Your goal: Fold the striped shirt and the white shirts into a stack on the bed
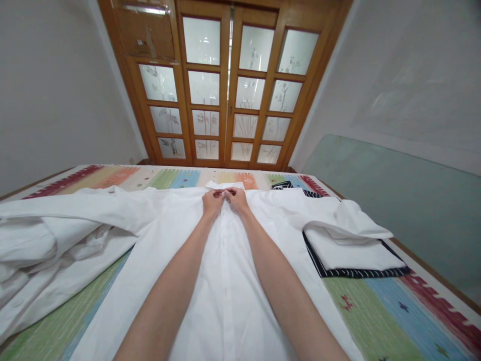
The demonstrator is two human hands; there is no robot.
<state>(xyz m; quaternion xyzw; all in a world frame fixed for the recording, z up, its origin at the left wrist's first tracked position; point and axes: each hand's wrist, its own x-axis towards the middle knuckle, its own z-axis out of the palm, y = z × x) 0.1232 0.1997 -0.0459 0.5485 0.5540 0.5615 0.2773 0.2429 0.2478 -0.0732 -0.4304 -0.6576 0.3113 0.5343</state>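
A white button-up shirt (184, 225) lies spread out, front side up, with its collar (236, 185) at the far end and its sleeves reaching out to both sides. Just below the collar, my left hand (213, 201) pinches the front placket. Right beside it, my right hand (236, 199) pinches the same spot, and the fingertips of both hands nearly meet. The button there is too small to make out. Down the middle toward me runs the button strip (224, 260).
Under the shirt is a colourful striped cloth (376, 306). More white garments (26, 271) lie bunched at the left. On the right, a folded white garment (349, 253) rests on black-and-white striped fabric (361, 273). Wooden glazed doors (225, 115) stand behind; a pale green panel (376, 185) leans at the right wall.
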